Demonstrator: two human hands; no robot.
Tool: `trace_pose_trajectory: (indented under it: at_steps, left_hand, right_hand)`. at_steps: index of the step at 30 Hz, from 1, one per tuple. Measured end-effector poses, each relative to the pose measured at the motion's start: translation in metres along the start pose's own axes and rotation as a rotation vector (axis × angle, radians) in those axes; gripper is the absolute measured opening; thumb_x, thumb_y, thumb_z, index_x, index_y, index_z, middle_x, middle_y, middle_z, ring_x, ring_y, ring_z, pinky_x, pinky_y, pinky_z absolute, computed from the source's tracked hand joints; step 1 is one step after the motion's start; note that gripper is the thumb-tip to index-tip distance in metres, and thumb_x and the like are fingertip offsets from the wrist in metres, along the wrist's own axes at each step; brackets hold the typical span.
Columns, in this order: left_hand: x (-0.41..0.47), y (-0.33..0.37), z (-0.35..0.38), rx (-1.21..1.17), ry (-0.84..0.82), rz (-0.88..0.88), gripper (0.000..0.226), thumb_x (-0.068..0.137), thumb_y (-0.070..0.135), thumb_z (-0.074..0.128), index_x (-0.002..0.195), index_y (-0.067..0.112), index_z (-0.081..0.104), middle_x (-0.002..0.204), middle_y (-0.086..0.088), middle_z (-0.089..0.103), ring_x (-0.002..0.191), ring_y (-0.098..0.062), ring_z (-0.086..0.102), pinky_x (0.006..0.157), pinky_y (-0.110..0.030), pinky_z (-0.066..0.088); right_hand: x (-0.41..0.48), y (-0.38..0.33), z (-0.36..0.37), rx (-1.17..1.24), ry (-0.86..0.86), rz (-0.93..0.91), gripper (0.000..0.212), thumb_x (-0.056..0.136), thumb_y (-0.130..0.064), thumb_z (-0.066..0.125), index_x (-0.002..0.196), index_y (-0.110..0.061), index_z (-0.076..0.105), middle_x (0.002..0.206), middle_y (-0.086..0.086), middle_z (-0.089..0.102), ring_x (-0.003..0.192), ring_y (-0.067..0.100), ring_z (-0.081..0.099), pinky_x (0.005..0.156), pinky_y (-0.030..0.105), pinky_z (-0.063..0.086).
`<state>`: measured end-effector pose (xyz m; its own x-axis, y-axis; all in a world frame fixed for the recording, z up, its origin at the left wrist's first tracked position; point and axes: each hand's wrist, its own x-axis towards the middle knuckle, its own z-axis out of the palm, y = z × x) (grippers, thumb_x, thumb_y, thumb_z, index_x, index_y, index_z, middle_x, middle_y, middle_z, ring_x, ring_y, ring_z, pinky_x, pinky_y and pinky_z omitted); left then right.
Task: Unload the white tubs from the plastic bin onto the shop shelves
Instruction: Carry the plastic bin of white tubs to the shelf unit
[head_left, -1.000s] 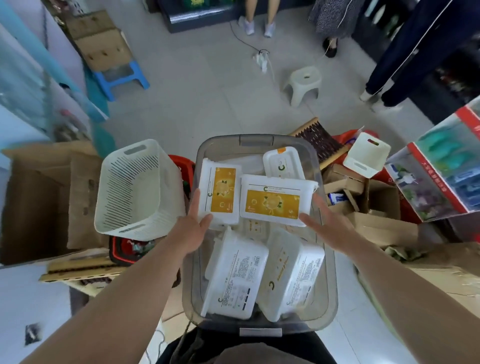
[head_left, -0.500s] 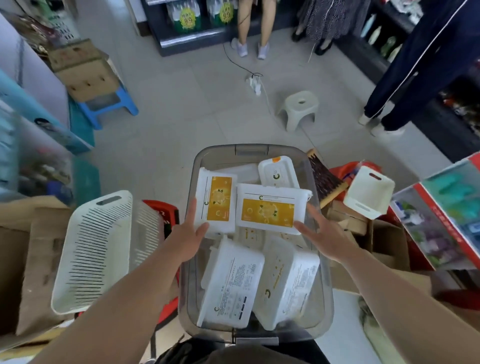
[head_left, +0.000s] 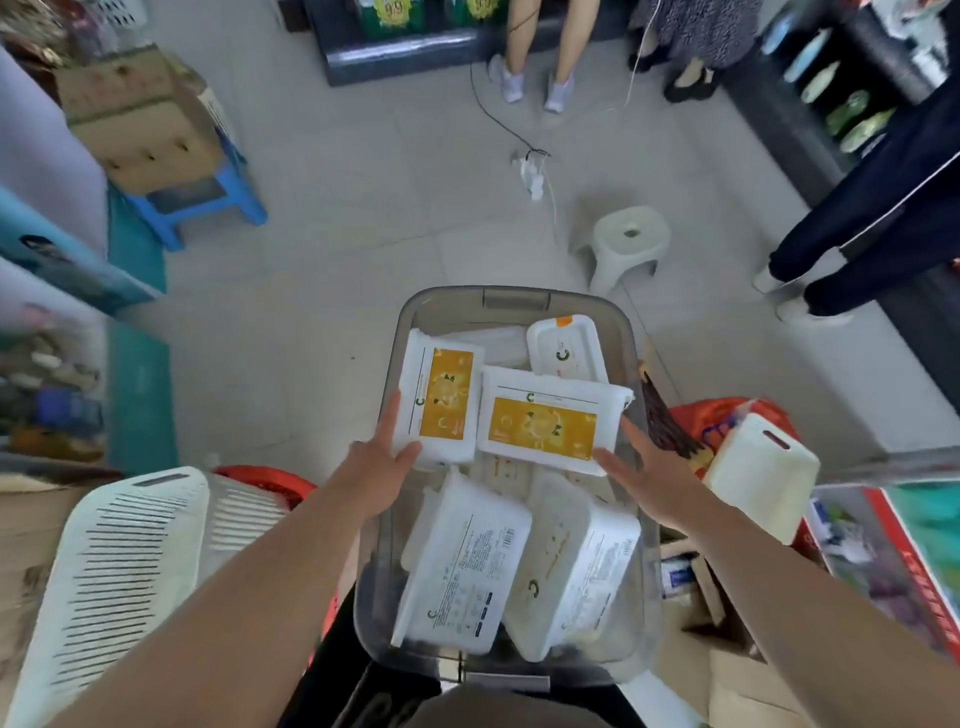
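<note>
Each grip spread apart, clasping nothing, the left hand (head_left: 382, 467) and right hand (head_left: 652, 480) bracket the top white tubs (head_left: 543, 423) in the plastic bin (head_left: 441, 299), likely to lift both together.

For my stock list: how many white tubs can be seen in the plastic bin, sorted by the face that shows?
Tubs with yellow label up: 2
Tub with orange tab: 1
Tubs showing small print: 2
Total: 5 clear; more partly hidden beneath.

Pale tiled floor (head_left: 363, 171), white stool (head_left: 626, 244), blue stool (head_left: 208, 200), dark shelving (head_left: 810, 104)
</note>
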<state>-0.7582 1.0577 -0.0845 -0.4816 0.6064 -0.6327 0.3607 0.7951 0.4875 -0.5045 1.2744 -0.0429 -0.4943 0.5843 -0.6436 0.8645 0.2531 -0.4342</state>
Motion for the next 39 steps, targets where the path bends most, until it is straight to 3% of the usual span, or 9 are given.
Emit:
trace_pose_trajectory:
  at_steps: [7,9,12,16,22,28,33,36,39]
  left_hand:
    - [0.083,0.003,-0.078,0.008,-0.009,-0.023,0.073,0.097,0.049,0.034,0.136,0.055,-0.027,0.094,-0.020,0.061,0.050,-0.018,0.057,0.050,-0.031,0.050]
    - [0.105,0.006,-0.113,-0.010,-0.004,-0.017,0.073,0.097,0.050,0.034,0.135,0.057,-0.028,0.096,-0.020,0.061,0.049,-0.019,0.057,0.047,-0.030,0.048]
    - [0.131,0.012,-0.167,0.025,0.010,0.003,0.072,0.098,0.049,0.033,0.139,0.051,-0.025,0.103,-0.015,0.061,0.055,-0.018,0.060,0.050,-0.028,0.046]
    - [0.157,0.013,-0.224,0.044,0.028,0.016,0.072,0.099,0.046,0.034,0.143,0.046,-0.022,0.123,-0.014,0.060,0.068,-0.016,0.061,0.064,-0.027,0.046]
    - [0.208,0.007,-0.310,-0.011,0.062,0.005,0.071,0.100,0.042,0.035,0.147,0.041,-0.017,0.130,-0.010,0.056,0.067,-0.011,0.056,0.073,-0.029,0.044]
    - [0.270,-0.017,-0.377,-0.079,0.056,-0.071,0.072,0.100,0.041,0.035,0.146,0.041,-0.019,0.130,-0.013,0.056,0.061,-0.012,0.053,0.065,-0.028,0.046]
    - [0.321,-0.034,-0.439,-0.149,0.127,-0.137,0.071,0.100,0.039,0.036,0.147,0.038,-0.018,0.140,-0.012,0.049,0.084,-0.021,0.058,0.091,-0.037,0.046]
    - [0.344,-0.046,-0.480,-0.189,0.153,-0.174,0.071,0.100,0.040,0.036,0.148,0.038,-0.016,0.134,-0.013,0.053,0.072,-0.016,0.057,0.074,-0.030,0.051]
    - [0.367,-0.068,-0.516,-0.238,0.165,-0.189,0.072,0.099,0.042,0.036,0.149,0.035,-0.016,0.148,-0.007,0.038,0.091,-0.015,0.055,0.088,-0.032,0.046]
  right_hand:
    - [0.072,-0.074,-0.026,0.010,0.043,-0.004,0.073,0.092,-0.053,0.048,0.151,-0.027,0.013,0.048,-0.002,0.047,0.026,0.000,0.042,0.032,0.010,0.028]
    - [0.093,-0.101,-0.038,0.025,0.069,-0.012,0.074,0.090,-0.056,0.047,0.150,-0.031,0.013,0.048,-0.001,0.048,0.030,0.001,0.043,0.036,0.012,0.032]
    - [0.122,-0.140,-0.056,0.012,0.101,-0.047,0.077,0.082,-0.072,0.041,0.147,-0.037,0.020,0.051,0.000,0.057,0.043,0.002,0.047,0.062,0.026,0.038]
    - [0.160,-0.194,-0.076,-0.003,0.095,-0.082,0.073,0.086,-0.064,0.046,0.148,-0.035,0.022,0.057,-0.001,0.059,0.046,0.005,0.053,0.053,0.024,0.039]
    - [0.242,-0.277,-0.104,-0.060,0.048,-0.157,0.078,0.081,-0.075,0.037,0.148,-0.044,0.011,0.110,0.008,0.069,0.089,0.020,0.064,0.070,0.027,0.041]
    - [0.340,-0.360,-0.117,-0.133,-0.043,-0.209,0.084,0.071,-0.086,0.030,0.145,-0.053,0.006,0.100,0.004,0.069,0.069,0.010,0.064,0.057,0.020,0.043]
    - [0.417,-0.450,-0.137,-0.227,-0.100,-0.237,0.083,0.075,-0.081,0.034,0.146,-0.050,0.007,0.094,0.007,0.068,0.069,0.010,0.061,0.054,0.019,0.040]
    - [0.455,-0.509,-0.149,-0.243,-0.115,-0.285,0.080,0.077,-0.079,0.036,0.146,-0.050,0.008,0.107,0.009,0.067,0.077,0.015,0.061,0.061,0.022,0.041]
    - [0.488,-0.561,-0.151,-0.260,-0.144,-0.308,0.087,0.068,-0.087,0.033,0.145,-0.052,0.010,0.119,0.006,0.064,0.080,0.016,0.062,0.062,0.020,0.042]
